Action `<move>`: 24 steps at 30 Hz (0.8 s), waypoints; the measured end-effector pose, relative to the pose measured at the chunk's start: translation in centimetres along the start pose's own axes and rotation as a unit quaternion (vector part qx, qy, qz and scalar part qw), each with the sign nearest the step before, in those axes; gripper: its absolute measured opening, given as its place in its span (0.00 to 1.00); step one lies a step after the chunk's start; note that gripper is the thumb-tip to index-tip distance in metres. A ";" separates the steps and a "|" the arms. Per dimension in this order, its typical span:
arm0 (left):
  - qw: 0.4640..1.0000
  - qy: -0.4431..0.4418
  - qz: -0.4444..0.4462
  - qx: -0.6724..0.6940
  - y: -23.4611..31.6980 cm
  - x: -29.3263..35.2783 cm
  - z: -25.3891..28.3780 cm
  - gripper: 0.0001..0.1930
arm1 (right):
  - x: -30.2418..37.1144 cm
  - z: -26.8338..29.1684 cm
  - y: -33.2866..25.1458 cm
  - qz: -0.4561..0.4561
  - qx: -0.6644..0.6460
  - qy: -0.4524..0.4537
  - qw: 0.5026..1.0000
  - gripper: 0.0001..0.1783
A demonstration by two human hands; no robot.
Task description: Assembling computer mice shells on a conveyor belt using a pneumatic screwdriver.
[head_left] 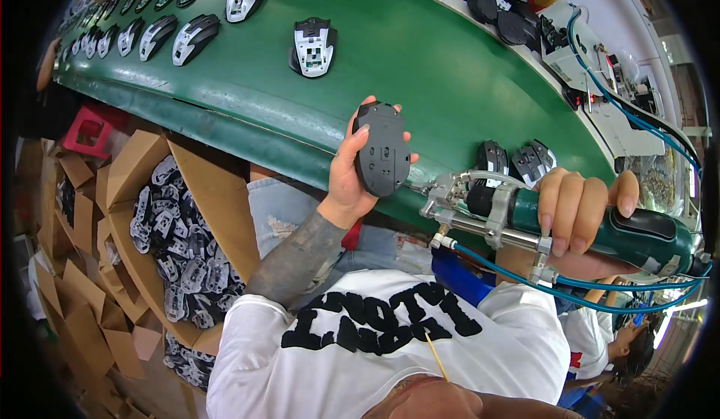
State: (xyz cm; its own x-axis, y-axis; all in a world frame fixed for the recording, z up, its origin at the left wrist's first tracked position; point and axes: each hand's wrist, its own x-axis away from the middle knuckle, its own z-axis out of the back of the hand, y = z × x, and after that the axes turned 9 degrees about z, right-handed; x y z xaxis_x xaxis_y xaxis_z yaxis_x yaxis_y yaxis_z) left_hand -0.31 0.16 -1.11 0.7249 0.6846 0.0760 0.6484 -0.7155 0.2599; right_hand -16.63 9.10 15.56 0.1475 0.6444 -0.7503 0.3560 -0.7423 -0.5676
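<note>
My left hand (346, 175) grips a black computer mouse (384, 153) over the front edge of the green work surface. Its flat underside, with small screw holes, faces up, and my fingers wrap round its sides. My right hand (576, 205) is closed round the dark green body of a power screwdriver (649, 237). Held almost level, the screwdriver has a metal feed head (446, 194) pointing left, with its tip close to the lower right edge of the mouse. Whether the tip touches the mouse I cannot tell. Two mouse parts (493, 160) lie behind the feed head.
A partly assembled mouse (313, 48) sits on the green belt (420, 52), and several more line its far left. A carton (214, 194) full of mouse shells stands at left by a red stool (88, 130). Blue air hoses (600, 288) loop under the screwdriver. Equipment (592, 74) stands at right.
</note>
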 end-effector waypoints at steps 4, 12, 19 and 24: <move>1.000 0.018 -0.006 -0.011 0.2 0.0 0.1 0.26 | 0.0 0.0 1.2 -0.005 -0.018 -0.025 1.000 0.29; 0.999 0.032 -0.016 -0.008 0.4 0.4 -0.1 0.25 | -1.5 0.8 -1.3 0.030 -0.039 -0.024 0.999 0.26; 1.000 0.018 -0.008 -0.019 0.2 0.2 0.0 0.25 | -1.8 -0.8 -0.5 0.021 -0.031 -0.040 0.999 0.20; 1.000 0.015 -0.006 -0.020 0.3 0.2 0.1 0.26 | -1.5 -1.2 0.9 -0.003 -0.029 -0.063 0.998 0.23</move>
State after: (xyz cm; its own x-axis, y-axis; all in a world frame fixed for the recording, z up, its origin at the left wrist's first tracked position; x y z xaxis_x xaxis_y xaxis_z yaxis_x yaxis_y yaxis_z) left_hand 0.10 0.06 -1.07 0.7095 0.6974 0.1012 0.6467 -0.7015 0.2994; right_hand -15.37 7.68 16.58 0.0285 0.6185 -0.7853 0.4098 -0.7238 -0.5551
